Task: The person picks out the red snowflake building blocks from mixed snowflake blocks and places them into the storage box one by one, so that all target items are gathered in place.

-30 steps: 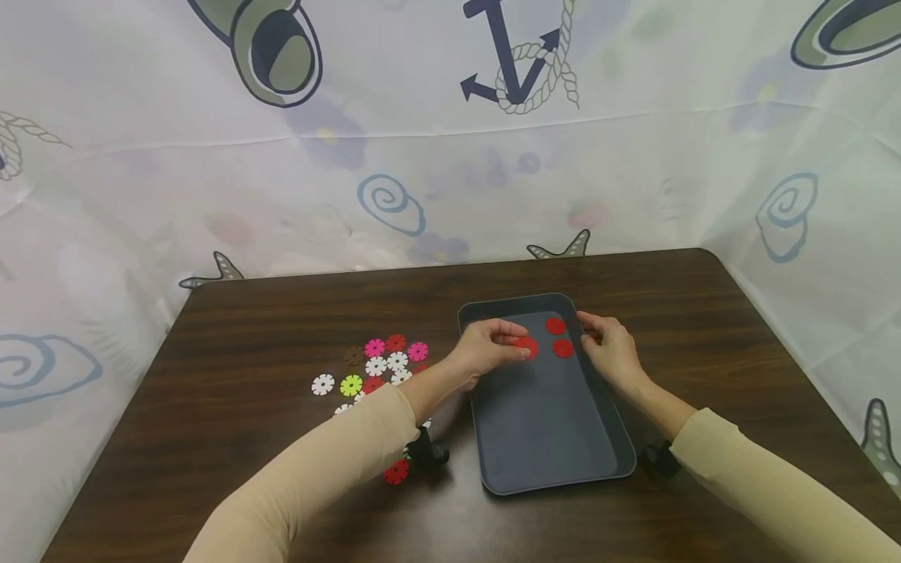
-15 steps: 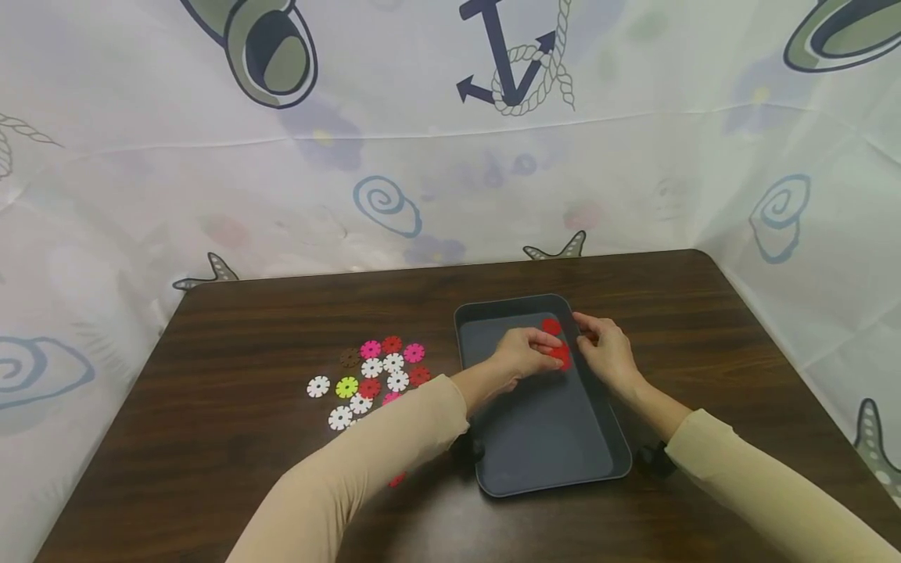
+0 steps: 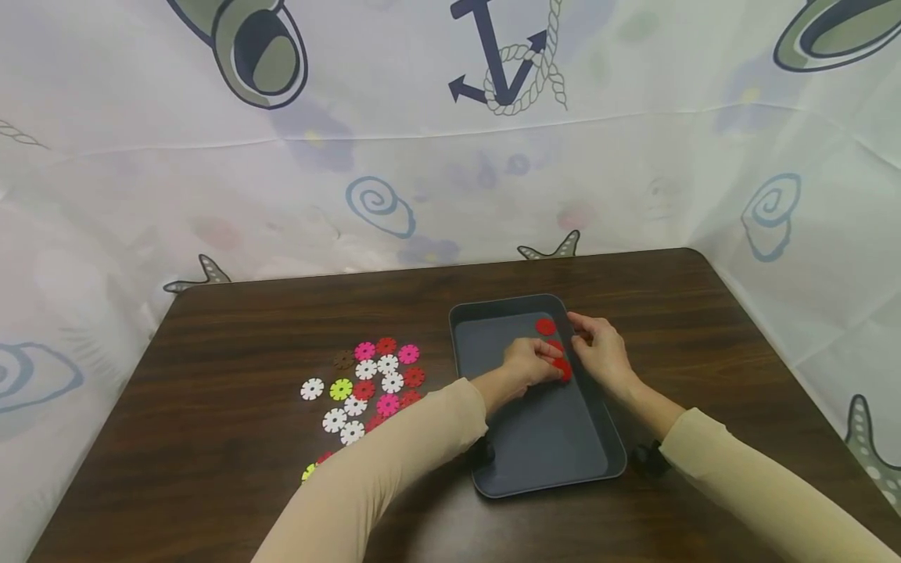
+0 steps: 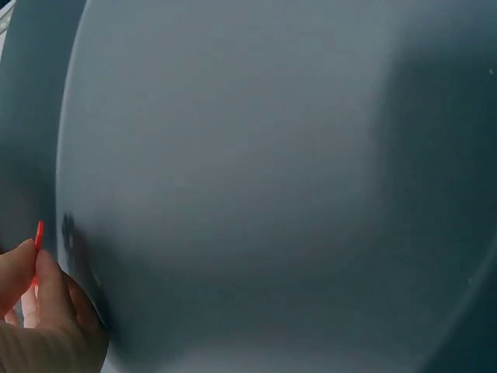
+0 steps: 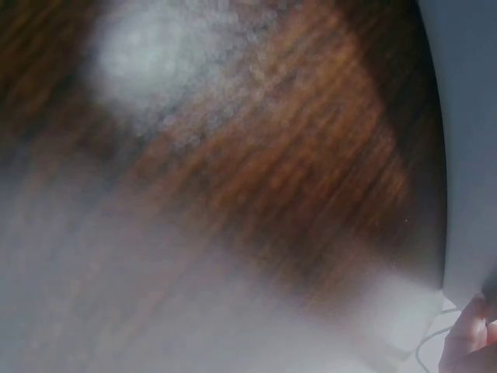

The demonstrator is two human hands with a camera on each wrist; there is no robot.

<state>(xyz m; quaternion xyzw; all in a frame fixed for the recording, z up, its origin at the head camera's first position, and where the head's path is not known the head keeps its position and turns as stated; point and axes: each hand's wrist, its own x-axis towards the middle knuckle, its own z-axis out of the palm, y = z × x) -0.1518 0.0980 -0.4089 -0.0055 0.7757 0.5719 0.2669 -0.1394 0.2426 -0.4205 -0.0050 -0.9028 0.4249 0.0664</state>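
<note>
A dark grey baking pan (image 3: 542, 438) stands on the table, its long side running away from me. My left hand (image 3: 526, 364) reaches over its inside and pinches a red notched plastic disc (image 3: 562, 370) between thumb and fingers, close to the right wall. The left wrist view shows this disc (image 4: 39, 233) edge-on at the fingertips. Beyond it in the pan lie another red disc (image 3: 545, 327) and one partly hidden behind the left fingers. My right hand (image 3: 604, 353) holds the pan's right rim near the far corner, thumb and fingertips at the edge.
Left of the pan, loose notched discs in white, pink, red, yellow-green and brown are spread over the brown table (image 3: 232, 367), such as a white disc (image 3: 313, 389) and a yellow-green disc (image 3: 341, 389). My left sleeve covers some. A patterned cloth (image 3: 436, 156) hangs behind.
My left hand has carried the red disc rightward across the pan, then slightly nearer to me, below the other red discs. The right hand keeps its place at the rim.
</note>
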